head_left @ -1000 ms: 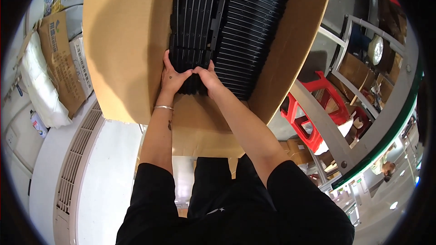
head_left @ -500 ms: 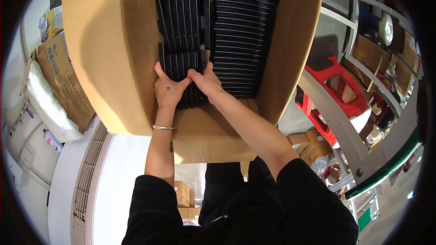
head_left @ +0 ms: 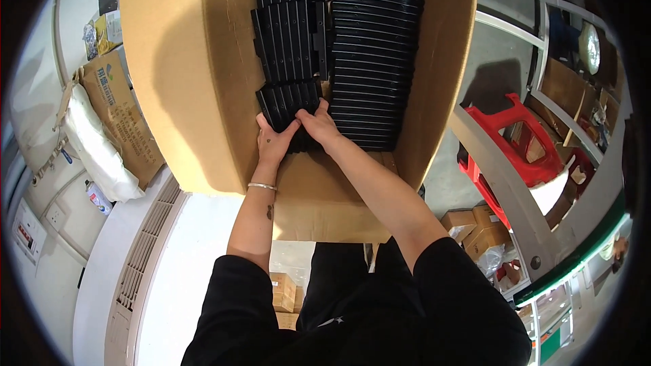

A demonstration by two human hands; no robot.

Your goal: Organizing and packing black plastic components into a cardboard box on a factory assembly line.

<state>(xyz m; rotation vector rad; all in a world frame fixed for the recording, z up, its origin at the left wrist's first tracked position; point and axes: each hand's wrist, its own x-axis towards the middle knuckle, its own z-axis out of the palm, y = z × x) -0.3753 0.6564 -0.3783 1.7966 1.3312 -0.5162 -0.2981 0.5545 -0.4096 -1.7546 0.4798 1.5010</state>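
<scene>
Inside a tall open cardboard box (head_left: 230,61), my left hand (head_left: 273,142) and my right hand (head_left: 319,125) grip a bundle of thin black strips (head_left: 290,100) from its two sides. Both thumbs meet at the near face of the bundle, while the other fingers are partly hidden around it. The bundle sits slightly tilted at the near left of the box. Beyond it, more black strips (head_left: 285,37) stand packed in rows. A long column of stacked black strips (head_left: 373,61) fills the right side.
The near box wall (head_left: 325,220) rises between my forearms. Right of the box are a red plastic stool (head_left: 522,139), a pale metal frame (head_left: 505,25) and small cartons (head_left: 485,230). A flattened brown carton (head_left: 125,112) leans at the left, above a slatted vent (head_left: 139,257).
The bundle in my hands has turned a little, its left end now nearer me than its right. The whole view has shifted, so the box lies slightly farther right.
</scene>
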